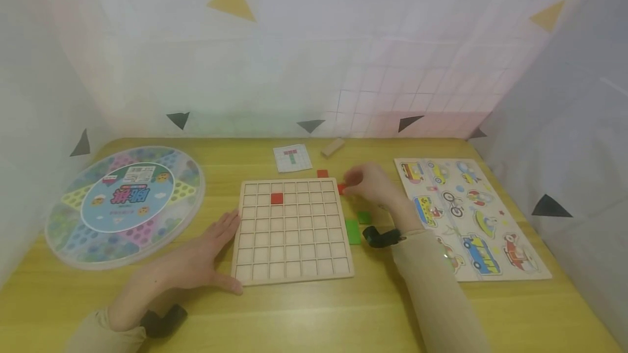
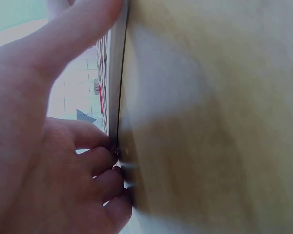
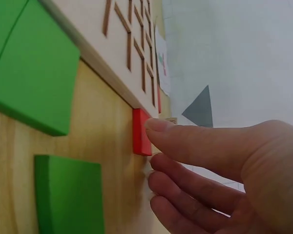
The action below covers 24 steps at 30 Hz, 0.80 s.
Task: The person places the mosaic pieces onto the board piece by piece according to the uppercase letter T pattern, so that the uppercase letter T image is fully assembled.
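Observation:
A wooden grid board (image 1: 294,281) has one red square (image 1: 277,199) in an upper cell. The left hand (image 1: 196,260) is spread along the board's left side, with its thumb by the near corner; in the left wrist view the fingers of the left hand (image 2: 68,161) touch the board's edge (image 2: 118,73). At the board's far right corner, the right hand (image 1: 370,184) pinches a red tile (image 1: 341,189) between thumb and fingers; the right wrist view shows this red tile (image 3: 141,132) against the board's side. Another red tile (image 1: 322,174) lies behind the board.
Green tiles (image 1: 352,232) lie right of the board, one (image 1: 364,217) apart. Behind it are a pattern card (image 1: 292,158) with a red and green T and a small wooden block (image 1: 333,148). A round game box (image 1: 127,206) stands left, a picture puzzle (image 1: 471,217) right.

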Available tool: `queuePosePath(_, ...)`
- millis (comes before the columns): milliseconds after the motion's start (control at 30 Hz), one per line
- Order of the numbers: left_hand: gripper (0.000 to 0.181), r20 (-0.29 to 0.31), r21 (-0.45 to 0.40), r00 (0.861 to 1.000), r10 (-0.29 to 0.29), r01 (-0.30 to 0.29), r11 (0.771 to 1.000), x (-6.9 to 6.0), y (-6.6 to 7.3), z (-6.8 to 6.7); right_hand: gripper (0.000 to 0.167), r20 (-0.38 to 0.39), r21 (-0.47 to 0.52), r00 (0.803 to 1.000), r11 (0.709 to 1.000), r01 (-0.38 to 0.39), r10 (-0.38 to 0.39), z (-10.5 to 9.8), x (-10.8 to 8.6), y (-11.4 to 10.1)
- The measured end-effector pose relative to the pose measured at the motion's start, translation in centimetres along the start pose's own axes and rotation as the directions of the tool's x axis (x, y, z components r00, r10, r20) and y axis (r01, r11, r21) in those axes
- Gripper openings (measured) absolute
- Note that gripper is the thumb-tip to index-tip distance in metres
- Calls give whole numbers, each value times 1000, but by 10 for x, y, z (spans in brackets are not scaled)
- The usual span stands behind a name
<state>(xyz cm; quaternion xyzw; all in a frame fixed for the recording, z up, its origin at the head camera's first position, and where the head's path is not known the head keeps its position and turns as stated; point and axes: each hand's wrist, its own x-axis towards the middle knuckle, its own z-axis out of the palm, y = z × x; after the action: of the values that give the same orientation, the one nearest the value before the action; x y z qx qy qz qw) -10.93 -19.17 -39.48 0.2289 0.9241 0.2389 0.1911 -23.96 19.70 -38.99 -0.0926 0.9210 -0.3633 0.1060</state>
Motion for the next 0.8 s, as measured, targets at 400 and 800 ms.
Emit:
queuePosePath(400, 134, 4, -8, 1000, 1, -1, 1000, 0, 1, 0, 36, 4, 9, 1000, 1000, 26, -26, 3, 4, 5)
queuePosePath(800, 135, -2, 7, 1000, 6, -6, 1000, 0, 0, 0, 34, 19, -37, 1000, 999, -1, 2, 4, 6, 6)
